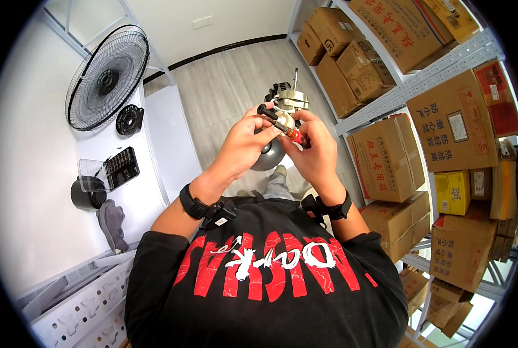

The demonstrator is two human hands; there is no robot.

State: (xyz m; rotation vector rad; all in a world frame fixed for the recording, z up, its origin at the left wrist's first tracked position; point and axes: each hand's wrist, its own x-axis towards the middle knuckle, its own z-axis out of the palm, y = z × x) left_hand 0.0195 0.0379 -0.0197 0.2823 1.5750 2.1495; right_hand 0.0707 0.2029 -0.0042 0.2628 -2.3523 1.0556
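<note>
Both hands up in front of the chest, over the wood floor [224, 87], nothing under them. Left hand [241, 145] wraps the fan motor [282, 124] from the left, fingers curled on its side, thumb up near the top. Motor: dark grey rounded shell at the bottom, cream and silver metal housing on top, black part at the upper left, thin metal shaft sticking straight up. Right hand [317, 153] closed around a screwdriver [282, 126] with red and black handle; dark shank runs up-left across the motor, tip near the left thumb. Exact contact point of tip can't be made out.

White table [50, 174] on the left: fan grille [107, 78] leaning at its far edge, black round disc [129, 120] just beside it, black bit case [120, 168] with clear lid open mid-table, black cup [85, 194] touching the lid, grey cloth [113, 223] near the near edge. Shelves with cardboard boxes [386, 156] on the right.
</note>
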